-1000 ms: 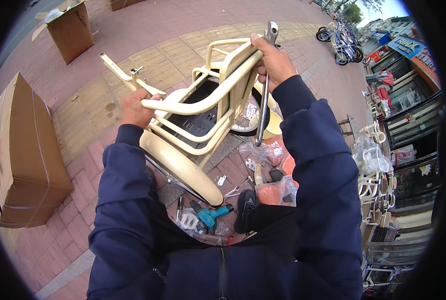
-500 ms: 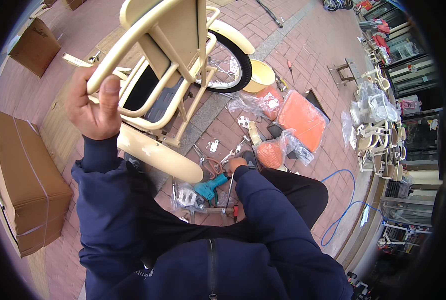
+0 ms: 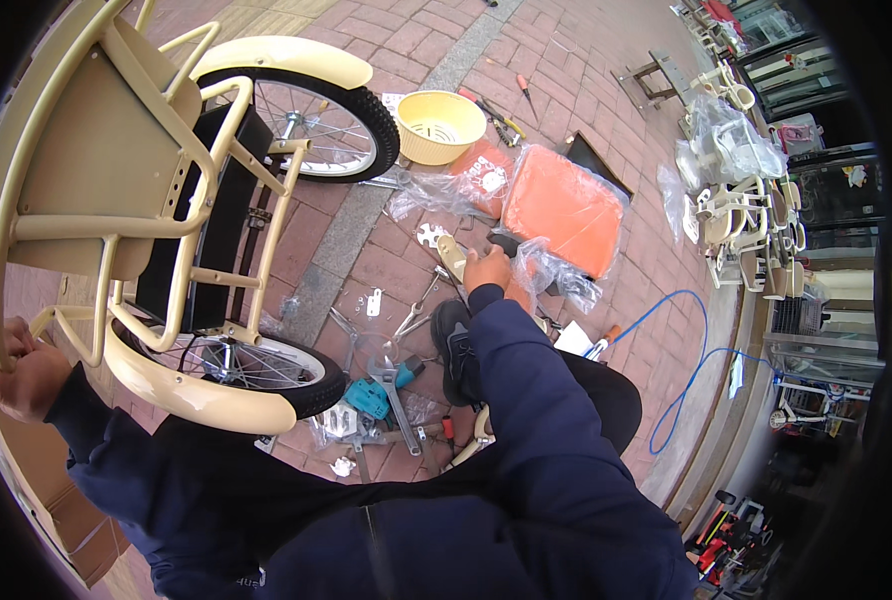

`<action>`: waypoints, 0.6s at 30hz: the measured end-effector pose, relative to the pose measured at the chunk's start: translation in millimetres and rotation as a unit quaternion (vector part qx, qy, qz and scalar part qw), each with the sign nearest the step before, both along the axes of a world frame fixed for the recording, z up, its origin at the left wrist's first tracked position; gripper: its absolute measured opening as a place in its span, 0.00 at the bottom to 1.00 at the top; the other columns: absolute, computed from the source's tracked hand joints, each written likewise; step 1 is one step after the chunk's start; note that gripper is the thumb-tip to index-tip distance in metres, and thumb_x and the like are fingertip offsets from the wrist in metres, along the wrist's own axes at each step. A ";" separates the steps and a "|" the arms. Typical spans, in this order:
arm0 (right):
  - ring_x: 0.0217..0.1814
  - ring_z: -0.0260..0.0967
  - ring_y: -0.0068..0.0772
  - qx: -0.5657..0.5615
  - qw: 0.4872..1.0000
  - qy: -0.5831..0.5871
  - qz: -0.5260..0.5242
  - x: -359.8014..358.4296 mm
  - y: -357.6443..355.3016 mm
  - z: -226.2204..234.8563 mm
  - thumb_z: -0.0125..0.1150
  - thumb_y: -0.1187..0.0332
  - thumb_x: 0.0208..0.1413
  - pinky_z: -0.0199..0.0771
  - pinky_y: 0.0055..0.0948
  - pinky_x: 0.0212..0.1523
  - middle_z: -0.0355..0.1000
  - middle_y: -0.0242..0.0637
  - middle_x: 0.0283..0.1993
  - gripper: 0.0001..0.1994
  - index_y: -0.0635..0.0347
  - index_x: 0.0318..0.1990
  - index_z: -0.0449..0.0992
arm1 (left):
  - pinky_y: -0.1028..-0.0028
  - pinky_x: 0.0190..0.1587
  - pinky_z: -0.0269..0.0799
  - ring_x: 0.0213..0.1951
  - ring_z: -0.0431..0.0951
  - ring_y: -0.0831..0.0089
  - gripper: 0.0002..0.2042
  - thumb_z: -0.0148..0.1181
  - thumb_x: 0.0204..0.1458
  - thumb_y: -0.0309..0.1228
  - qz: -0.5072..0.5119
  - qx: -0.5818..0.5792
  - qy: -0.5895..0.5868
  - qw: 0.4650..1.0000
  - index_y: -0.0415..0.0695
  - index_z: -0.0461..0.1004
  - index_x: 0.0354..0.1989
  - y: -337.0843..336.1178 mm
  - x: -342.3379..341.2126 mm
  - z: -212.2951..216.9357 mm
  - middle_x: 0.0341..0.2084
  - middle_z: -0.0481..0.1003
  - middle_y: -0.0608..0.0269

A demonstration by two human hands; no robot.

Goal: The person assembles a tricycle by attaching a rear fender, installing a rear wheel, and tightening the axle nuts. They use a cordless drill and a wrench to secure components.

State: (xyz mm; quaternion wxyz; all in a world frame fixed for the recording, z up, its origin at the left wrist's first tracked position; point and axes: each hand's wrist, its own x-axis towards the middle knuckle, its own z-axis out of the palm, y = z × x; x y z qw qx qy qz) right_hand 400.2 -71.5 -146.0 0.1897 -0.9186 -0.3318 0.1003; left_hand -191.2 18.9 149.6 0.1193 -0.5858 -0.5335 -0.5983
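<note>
My left hand (image 3: 28, 372) is closed round a cream tube at the rear of a cream tricycle frame (image 3: 96, 225), which is tipped up at the left. Two spoked wheels with black tyres show under cream mudguards (image 3: 201, 392). My right hand (image 3: 488, 268) reaches down to the paving with fingers curled, right beside a flat cream metal part (image 3: 453, 257). Whatever lies inside those fingers is hidden. Between my feet are a teal power tool (image 3: 369, 398), a long metal wrench (image 3: 400, 412) and a smaller spanner (image 3: 412, 322). A notched flat multi-spanner (image 3: 430, 235) lies just beyond the cream part.
Orange cushions (image 3: 564, 210) in clear plastic and a yellow basket (image 3: 441, 128) are ahead. My black shoe (image 3: 454, 350) stands near the tools. A blue hose (image 3: 704, 345) curves at the right, by stacked cream parts (image 3: 741, 225). A cardboard box (image 3: 71, 500) is at lower left.
The tricycle has swung left and nearer with my left hand, showing its second wheel. My right hand has moved forward from the tools to the cream part. The long wrench now lies by the power tool.
</note>
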 end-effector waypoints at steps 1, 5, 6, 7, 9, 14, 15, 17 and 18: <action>0.51 0.72 0.59 0.016 0.995 0.090 -0.048 28.1 14.8 6.5 0.65 0.62 0.55 0.73 0.47 0.52 0.73 0.56 0.48 0.21 0.70 0.50 0.74 | 0.72 0.25 0.64 0.21 0.69 0.74 0.09 0.60 0.41 0.19 -0.038 -0.001 -0.014 0.999 0.45 0.67 0.18 0.8 -6.7 -1.7 0.18 0.73 0.71; 0.55 0.72 0.53 0.200 0.728 0.558 -0.345 77.1 41.3 8.1 0.53 0.61 0.64 0.74 0.47 0.50 0.68 0.56 0.58 0.22 0.68 0.60 0.65 | 0.72 0.27 0.68 0.23 0.74 0.72 0.09 0.63 0.42 0.19 0.166 -0.043 0.157 0.973 0.46 0.69 0.20 -2.6 -12.7 -3.9 0.21 0.76 0.70; 0.57 0.71 0.53 0.232 0.699 0.571 -0.362 82.7 43.2 5.9 0.51 0.62 0.65 0.74 0.47 0.51 0.67 0.56 0.59 0.22 0.67 0.60 0.63 | 0.73 0.27 0.69 0.23 0.75 0.71 0.09 0.63 0.43 0.19 0.214 -0.050 0.198 0.955 0.46 0.69 0.20 -0.9 -10.2 -2.5 0.21 0.76 0.69; 0.58 0.70 0.52 0.264 0.668 0.584 -0.379 85.7 44.2 2.4 0.48 0.63 0.66 0.74 0.46 0.51 0.66 0.56 0.60 0.21 0.67 0.61 0.62 | 0.72 0.28 0.70 0.24 0.76 0.71 0.09 0.63 0.44 0.19 0.236 -0.039 0.225 0.944 0.46 0.69 0.21 1.2 -6.8 -1.0 0.22 0.77 0.69; 0.59 0.68 0.51 0.267 0.682 0.591 -0.336 83.0 39.6 -8.1 0.47 0.65 0.66 0.74 0.45 0.52 0.66 0.55 0.58 0.20 0.67 0.61 0.62 | 0.72 0.29 0.72 0.24 0.78 0.71 0.09 0.63 0.46 0.19 0.259 0.001 0.261 0.930 0.46 0.69 0.22 4.6 -0.1 1.4 0.22 0.78 0.67; 0.53 0.74 0.52 0.073 0.778 0.596 -0.185 52.2 34.1 -42.7 0.51 0.66 0.63 0.74 0.44 0.53 0.71 0.55 0.56 0.19 0.70 0.57 0.67 | 0.70 0.32 0.75 0.27 0.79 0.70 0.06 0.59 0.53 0.22 0.014 0.033 -0.038 0.999 0.43 0.71 0.25 5.3 0.8 0.5 0.24 0.78 0.63; 0.55 0.72 0.53 0.024 0.800 0.580 -0.154 45.1 39.2 -48.4 0.52 0.66 0.62 0.73 0.45 0.55 0.70 0.55 0.57 0.20 0.68 0.58 0.67 | 0.70 0.33 0.75 0.28 0.79 0.69 0.06 0.59 0.54 0.23 0.014 0.026 -0.035 0.999 0.42 0.72 0.25 3.0 -3.6 1.0 0.24 0.78 0.61; 0.58 0.70 0.54 -0.017 0.873 0.477 -0.103 36.8 57.6 -56.5 0.56 0.67 0.59 0.71 0.45 0.58 0.68 0.57 0.59 0.23 0.66 0.61 0.65 | 0.69 0.38 0.72 0.31 0.75 0.67 0.08 0.51 0.56 0.27 -0.029 0.016 -0.081 0.996 0.38 0.72 0.27 -1.2 -15.8 0.6 0.25 0.75 0.57; 0.60 0.68 0.55 -0.029 0.923 0.375 -0.077 34.1 69.6 -60.0 0.58 0.67 0.57 0.69 0.45 0.59 0.67 0.58 0.60 0.25 0.64 0.62 0.64 | 0.68 0.42 0.70 0.32 0.71 0.65 0.13 0.45 0.58 0.31 -0.073 0.013 -0.130 0.989 0.35 0.72 0.28 -3.5 -23.2 0.6 0.26 0.73 0.54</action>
